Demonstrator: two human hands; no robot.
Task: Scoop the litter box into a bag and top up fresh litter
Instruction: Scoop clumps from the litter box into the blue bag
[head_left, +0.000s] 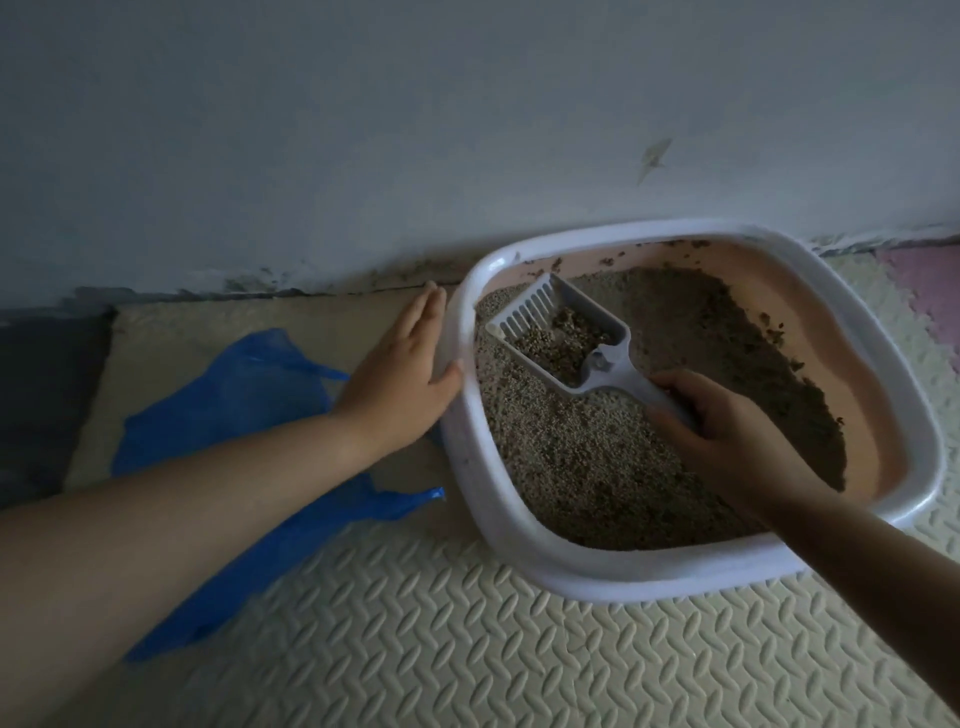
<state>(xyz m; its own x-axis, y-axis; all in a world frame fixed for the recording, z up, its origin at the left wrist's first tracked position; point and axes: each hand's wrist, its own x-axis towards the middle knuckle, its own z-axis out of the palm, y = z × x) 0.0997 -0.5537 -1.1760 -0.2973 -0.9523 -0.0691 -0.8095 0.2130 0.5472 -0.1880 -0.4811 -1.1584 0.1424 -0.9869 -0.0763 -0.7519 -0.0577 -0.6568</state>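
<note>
Dim, bluish light (wide-angle bending)

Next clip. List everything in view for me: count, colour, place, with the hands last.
litter box: one, white rim, pink inside, on the mat by the wall
litter: one bed, grey-brown, inside the litter box
scoop: one, pale grey, slotted, over the litter with clumps in it
bag: one, blue, flat on the mat left of the litter box
mat: one, cream, patterned, on the floor
wall: one, grey-white, behind the litter box
left hand: one, flat against the litter box's left rim
right hand: one, grips the scoop's handle
</note>
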